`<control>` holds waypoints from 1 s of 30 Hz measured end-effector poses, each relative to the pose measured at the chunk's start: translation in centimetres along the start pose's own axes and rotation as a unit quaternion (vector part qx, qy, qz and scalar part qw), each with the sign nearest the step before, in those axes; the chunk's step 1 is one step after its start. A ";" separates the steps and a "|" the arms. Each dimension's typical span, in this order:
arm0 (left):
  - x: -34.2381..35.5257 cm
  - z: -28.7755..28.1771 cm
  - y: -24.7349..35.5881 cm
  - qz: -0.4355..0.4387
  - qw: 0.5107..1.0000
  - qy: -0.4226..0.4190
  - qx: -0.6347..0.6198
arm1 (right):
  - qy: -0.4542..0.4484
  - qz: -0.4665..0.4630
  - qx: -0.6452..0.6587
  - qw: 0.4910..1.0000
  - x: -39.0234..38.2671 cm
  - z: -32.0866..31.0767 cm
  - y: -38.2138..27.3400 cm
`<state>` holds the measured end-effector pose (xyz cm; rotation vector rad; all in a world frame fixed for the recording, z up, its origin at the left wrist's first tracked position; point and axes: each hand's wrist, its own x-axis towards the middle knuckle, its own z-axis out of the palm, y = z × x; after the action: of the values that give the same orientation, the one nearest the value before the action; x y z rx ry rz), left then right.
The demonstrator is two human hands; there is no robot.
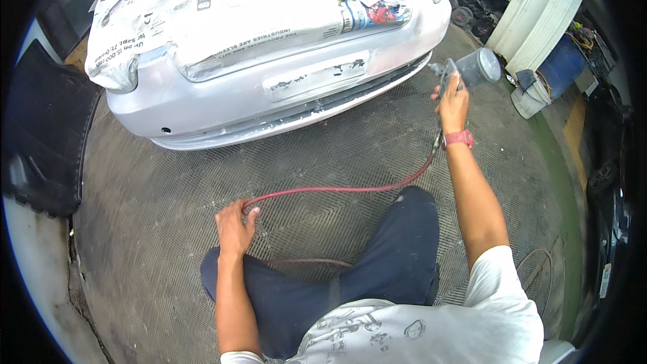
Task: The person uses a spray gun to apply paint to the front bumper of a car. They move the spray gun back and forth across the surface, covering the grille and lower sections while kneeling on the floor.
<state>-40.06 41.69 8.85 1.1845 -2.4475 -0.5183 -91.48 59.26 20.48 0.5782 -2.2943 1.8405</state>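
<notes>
My right hand (453,102) grips a spray gun (465,71) with a grey cup, held out just past the right corner of a silver car bumper (283,98). A red air hose (337,190) runs from the gun down across the floor to my left hand (234,227), which is closed around it above my left knee. Newspaper (256,7) masks the car body above the bumper. I am crouched low, with dark trousers and a red wrist band.
A ridged metal grate floor (162,222) lies under me. A dark car panel (40,141) stands at the left. At the right are a white curved panel (539,13), a white bucket (529,98) and a blue drum (563,64).
</notes>
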 end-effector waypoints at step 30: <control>-0.3 0.0 -1.6 -0.162 0.981 -0.090 0.064 | -0.105 0.033 0.133 0.985 -12.4 3.7 2.7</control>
<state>-38.81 41.04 8.04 1.6719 -2.4783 -0.5868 -80.72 58.73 12.92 0.7765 -2.2289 2.2375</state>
